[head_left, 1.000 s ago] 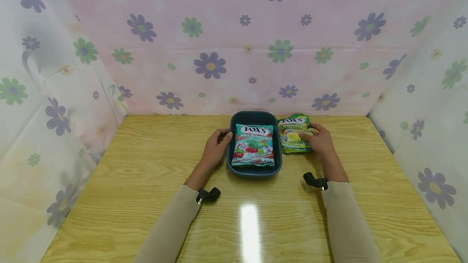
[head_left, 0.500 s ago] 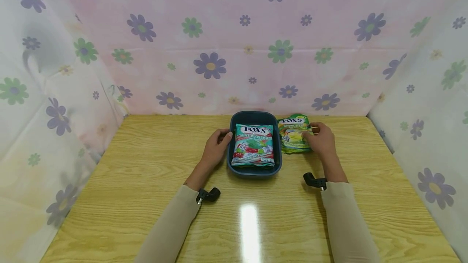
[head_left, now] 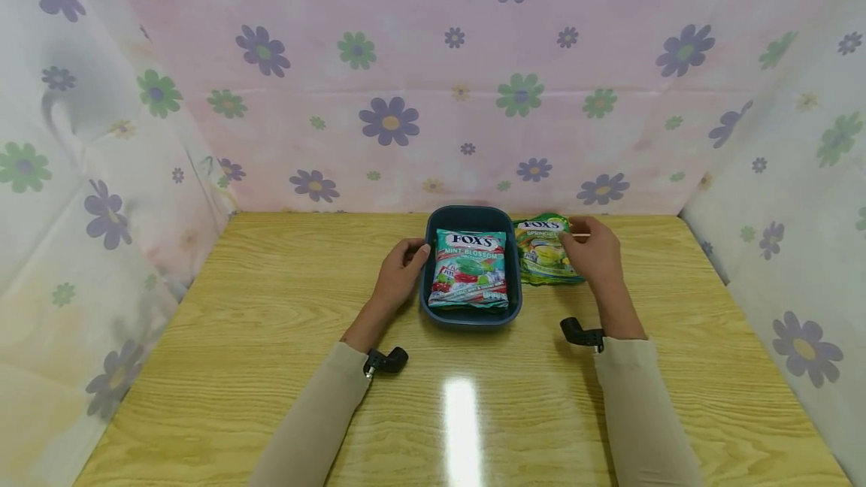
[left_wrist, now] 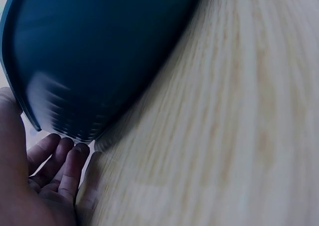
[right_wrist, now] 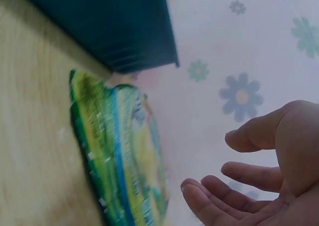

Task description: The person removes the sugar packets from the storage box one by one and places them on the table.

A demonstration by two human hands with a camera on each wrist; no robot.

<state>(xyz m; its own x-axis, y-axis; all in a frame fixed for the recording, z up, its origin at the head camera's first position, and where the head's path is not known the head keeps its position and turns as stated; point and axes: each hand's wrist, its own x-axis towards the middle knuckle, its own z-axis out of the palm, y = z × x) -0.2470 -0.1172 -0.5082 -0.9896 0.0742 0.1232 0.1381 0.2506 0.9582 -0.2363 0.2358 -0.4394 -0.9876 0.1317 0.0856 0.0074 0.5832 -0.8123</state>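
A dark blue plastic basket (head_left: 471,318) stands on the table, with a teal Fox's Mint Blossom candy bag (head_left: 468,269) lying inside. My left hand (head_left: 399,270) holds the basket's left side, thumb at the rim and bent fingers against the outer wall; the left wrist view shows the fingertips (left_wrist: 79,147) at the ridged wall. To the right of the basket lies a green Fox's Spring Tea candy bag (head_left: 543,254). My right hand (head_left: 595,252) is over that bag's right edge. In the right wrist view its fingers are spread, apart from the bag, holding nothing.
The wooden table (head_left: 271,367) runs back to a flowered cloth backdrop (head_left: 433,119), with cloth walls on both sides. A black wrist mount (head_left: 387,361) sits on the left sleeve and another wrist mount (head_left: 582,333) on the right.
My right hand has let go of the green candy bag and lifted slightly up and away from its right edge. The left hand and the basket have stayed in place.
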